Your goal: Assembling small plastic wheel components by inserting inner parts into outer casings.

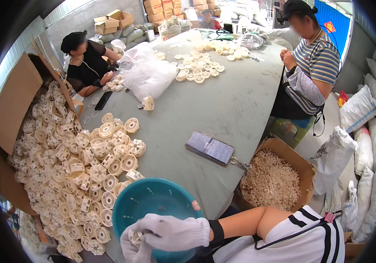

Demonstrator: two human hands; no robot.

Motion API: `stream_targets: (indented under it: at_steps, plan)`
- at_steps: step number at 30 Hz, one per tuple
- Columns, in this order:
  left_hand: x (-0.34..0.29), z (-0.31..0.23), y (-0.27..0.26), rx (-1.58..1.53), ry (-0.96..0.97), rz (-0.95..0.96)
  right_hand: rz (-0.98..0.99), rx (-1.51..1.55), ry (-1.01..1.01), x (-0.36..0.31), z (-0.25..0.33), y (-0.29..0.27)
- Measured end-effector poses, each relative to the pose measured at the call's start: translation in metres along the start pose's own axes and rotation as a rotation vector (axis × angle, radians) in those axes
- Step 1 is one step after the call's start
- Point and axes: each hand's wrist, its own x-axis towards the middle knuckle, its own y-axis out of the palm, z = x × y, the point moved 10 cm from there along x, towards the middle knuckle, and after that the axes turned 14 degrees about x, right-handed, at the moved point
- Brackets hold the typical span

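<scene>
Both my hands wear white knitted gloves and meet over the near side of a teal plastic basin (pixel 159 193). My left hand (pixel 134 249) is closed around a small cream plastic part (pixel 135 237), mostly covered by the gloves. From the right, my right hand (pixel 172 231) reaches across with its fingers bent onto that same part. Just left of the basin lies a large heap of cream, round, spoked plastic parts (pixel 85 166), spilling out of a cardboard box (pixel 12 105) onto the table.
A phone (pixel 210 147) with a chain lies on the grey-green table (pixel 188 114). Right of the table, a cardboard box (pixel 308 171) holds small beige pieces. Two people (pixel 85 65) (pixel 315 65) work at the far left and right. A plastic bag (pixel 146 72) and more round parts (pixel 201 65) lie farther back.
</scene>
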Motion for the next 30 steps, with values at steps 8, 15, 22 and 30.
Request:
stream_targets:
  at_steps: [8, 15, 22, 30]
  plan:
    - [0.008, -0.044, 0.006, -0.283, 0.092, -0.259, -0.053, -0.025, 0.033, 0.018, 0.0, -0.038]
    - [0.0, -0.017, -0.006, -0.861, -0.006, -0.144, 0.0, -0.203, -0.243, 0.009, 0.038, -0.01]
    - [-0.009, -0.034, -0.024, -0.144, 0.133, -0.358, -0.167, 0.146, 0.166, 0.003, 0.002, -0.031]
    - [-0.132, -0.026, -0.13, 0.021, 0.443, -1.092, -0.428, -1.232, -0.386, -0.093, 0.067, -0.181]
